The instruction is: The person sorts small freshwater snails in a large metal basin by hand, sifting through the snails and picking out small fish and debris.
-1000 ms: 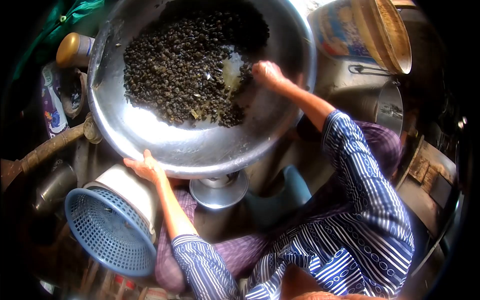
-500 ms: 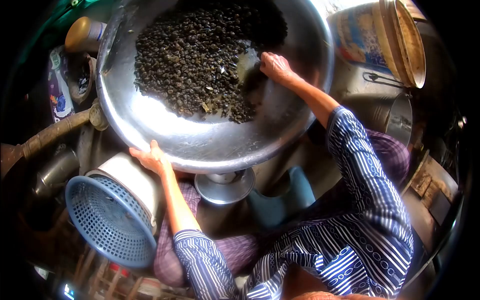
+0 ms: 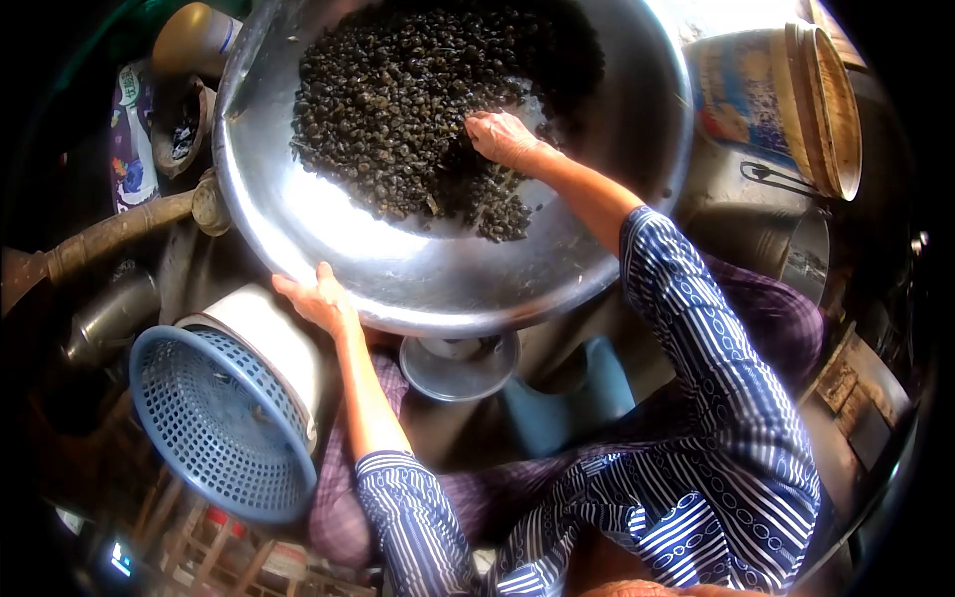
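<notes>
A wide metal basin (image 3: 468, 298) holds a heap of small dark snails (image 3: 388, 129), with a little water shining among them. My right hand (image 3: 505, 139) is in the heap near its right side, palm down and fingers curled. Its fingertips are hidden, so whatever it holds does not show. At the basin's lower left edge, my left hand (image 3: 323, 300) grips the rim, its thumb over the edge and part of its fingers out of sight. A small clump of snails lies apart, just below my right hand.
A blue perforated basket (image 3: 224, 423) leans on a white bucket (image 3: 264, 338) at lower left. Under the basin's near edge are a metal bowl (image 3: 461, 373) and a blue plastic stool (image 3: 572, 398). A worn paint bucket (image 3: 751, 99) lies tipped at upper right.
My right hand has moved left into the snails, which now spread differently below it. My left hand stays on the rim. The whole view has shifted slightly.
</notes>
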`<state>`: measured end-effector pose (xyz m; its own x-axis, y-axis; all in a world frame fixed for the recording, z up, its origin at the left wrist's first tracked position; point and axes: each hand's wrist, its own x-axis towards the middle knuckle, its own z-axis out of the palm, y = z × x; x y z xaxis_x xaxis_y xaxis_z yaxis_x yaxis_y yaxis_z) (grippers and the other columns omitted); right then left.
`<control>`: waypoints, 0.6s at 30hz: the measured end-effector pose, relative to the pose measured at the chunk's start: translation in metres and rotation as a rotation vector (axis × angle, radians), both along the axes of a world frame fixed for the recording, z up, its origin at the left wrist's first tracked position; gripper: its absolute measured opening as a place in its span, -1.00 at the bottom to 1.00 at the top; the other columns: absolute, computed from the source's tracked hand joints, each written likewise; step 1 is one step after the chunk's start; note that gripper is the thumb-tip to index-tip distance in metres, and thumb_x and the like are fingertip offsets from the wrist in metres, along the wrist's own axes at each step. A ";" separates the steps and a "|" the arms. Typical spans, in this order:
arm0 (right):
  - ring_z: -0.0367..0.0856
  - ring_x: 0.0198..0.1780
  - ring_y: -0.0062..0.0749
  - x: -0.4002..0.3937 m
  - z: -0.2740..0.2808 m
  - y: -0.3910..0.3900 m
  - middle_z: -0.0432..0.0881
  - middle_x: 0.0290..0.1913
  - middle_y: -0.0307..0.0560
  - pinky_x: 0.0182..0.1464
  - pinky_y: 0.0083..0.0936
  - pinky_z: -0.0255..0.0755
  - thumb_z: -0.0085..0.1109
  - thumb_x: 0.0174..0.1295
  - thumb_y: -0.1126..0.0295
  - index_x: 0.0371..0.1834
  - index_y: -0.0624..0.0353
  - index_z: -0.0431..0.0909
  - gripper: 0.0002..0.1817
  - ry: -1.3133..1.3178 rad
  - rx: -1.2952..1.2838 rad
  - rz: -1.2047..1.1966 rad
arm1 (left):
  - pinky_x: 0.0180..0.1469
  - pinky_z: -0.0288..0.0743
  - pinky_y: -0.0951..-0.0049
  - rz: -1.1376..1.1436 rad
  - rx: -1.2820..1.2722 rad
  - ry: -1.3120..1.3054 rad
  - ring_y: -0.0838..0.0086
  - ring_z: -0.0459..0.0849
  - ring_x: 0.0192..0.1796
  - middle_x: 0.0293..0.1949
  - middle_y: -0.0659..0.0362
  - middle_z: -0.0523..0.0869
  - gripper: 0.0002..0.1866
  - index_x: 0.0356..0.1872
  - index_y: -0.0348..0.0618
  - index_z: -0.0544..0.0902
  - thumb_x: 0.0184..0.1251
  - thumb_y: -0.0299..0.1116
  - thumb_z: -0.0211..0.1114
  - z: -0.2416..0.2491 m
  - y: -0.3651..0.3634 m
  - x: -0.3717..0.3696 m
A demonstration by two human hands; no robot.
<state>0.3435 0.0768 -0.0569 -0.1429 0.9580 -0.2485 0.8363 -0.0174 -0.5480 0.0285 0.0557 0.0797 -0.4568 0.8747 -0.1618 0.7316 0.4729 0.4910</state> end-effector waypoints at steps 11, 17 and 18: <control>0.57 -0.34 -0.07 0.005 -0.002 -0.007 0.55 -0.37 0.01 -0.31 -0.29 0.49 0.07 0.02 0.38 -0.44 0.24 0.49 -0.86 -0.065 0.024 0.033 | 0.02 0.30 0.13 -0.004 0.028 -0.023 -0.12 0.47 -0.09 -0.16 -0.35 0.41 -0.34 0.10 -0.47 0.13 -0.04 -0.40 0.20 0.004 0.000 0.004; 0.65 -0.45 -0.43 0.023 0.033 0.012 0.66 -0.41 -0.07 -0.27 -0.43 0.56 0.00 0.11 0.46 -0.25 0.29 0.54 -0.80 0.499 -0.464 -0.338 | -0.01 0.32 0.11 -0.001 -0.004 -0.009 -0.14 0.49 -0.11 -0.19 -0.35 0.42 -0.34 0.10 -0.45 0.13 -0.03 -0.41 0.19 0.007 0.001 0.005; 0.64 -0.50 -0.50 0.026 0.031 0.018 0.66 -0.41 -0.13 -0.31 -0.45 0.56 0.01 0.12 0.44 -0.25 0.23 0.56 -0.81 0.600 -0.489 -0.372 | -0.01 0.32 0.11 -0.002 -0.003 -0.009 -0.14 0.49 -0.11 -0.19 -0.35 0.42 -0.34 0.10 -0.45 0.13 -0.03 -0.41 0.19 0.007 0.001 0.005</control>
